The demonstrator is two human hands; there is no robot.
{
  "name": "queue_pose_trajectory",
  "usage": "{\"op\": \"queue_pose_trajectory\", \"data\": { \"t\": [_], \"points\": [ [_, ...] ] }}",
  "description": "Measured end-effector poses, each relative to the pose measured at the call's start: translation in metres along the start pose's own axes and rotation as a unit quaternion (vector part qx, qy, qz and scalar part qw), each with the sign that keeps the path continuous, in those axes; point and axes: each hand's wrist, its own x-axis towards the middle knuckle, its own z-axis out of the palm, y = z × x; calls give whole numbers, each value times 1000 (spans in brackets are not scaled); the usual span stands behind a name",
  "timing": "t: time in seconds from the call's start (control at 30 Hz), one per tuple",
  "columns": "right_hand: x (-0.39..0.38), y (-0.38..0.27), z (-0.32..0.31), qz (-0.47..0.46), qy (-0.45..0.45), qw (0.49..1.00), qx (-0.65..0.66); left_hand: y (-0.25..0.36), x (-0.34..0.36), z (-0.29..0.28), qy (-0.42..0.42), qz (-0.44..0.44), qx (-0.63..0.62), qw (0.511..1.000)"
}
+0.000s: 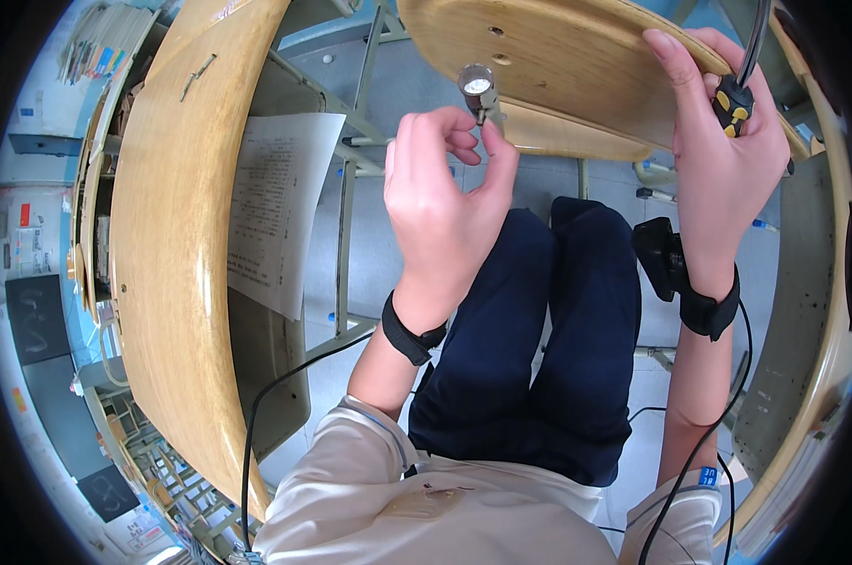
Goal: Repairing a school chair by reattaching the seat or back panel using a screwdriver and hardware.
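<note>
Between its thumb and fingertips, my left hand (445, 188) pinches a small metal cylinder (478, 85) with a bright round end facing up; its exact kind cannot be made out. My right hand (727, 160) is closed round the black and yellow handle of a screwdriver (733, 104), whose shaft points up and away. The right thumb also lies against the edge of a curved wooden board (576, 56), which has two holes near its left end. My left fingertips are just below those holes, and a second wooden panel (558, 132) shows beneath the board.
On my left stands a wooden desk (167, 198) with thin metal screws (198, 77) on top. A printed paper sheet (275, 207) sticks out from under its edge. Metal frame legs (346, 217) stand beyond it. Another desk (821, 311) borders my right. Black cables (256, 405) trail beside both arms.
</note>
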Motion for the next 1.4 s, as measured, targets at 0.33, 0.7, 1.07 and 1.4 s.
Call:
{"op": "queue_pose_trajectory", "data": {
  "t": [0.33, 0.7, 1.07, 1.4],
  "points": [
    [1, -18, -1, 30, -14, 997, 69, -4, -1, 4, 7, 42, 35, 998],
    [2, -4, 8, -26, 27, 992, 123, 6, 1, -1, -66, -130, -72, 987],
    [1, -3, -4, 12, -36, 998, 44, 4, 3, -5, -169, -266, -223, 923],
    [2, -3, -2, 12, -36, 999, 33, 14, -24, -22, -199, -121, -110, 966]
  ]
}}
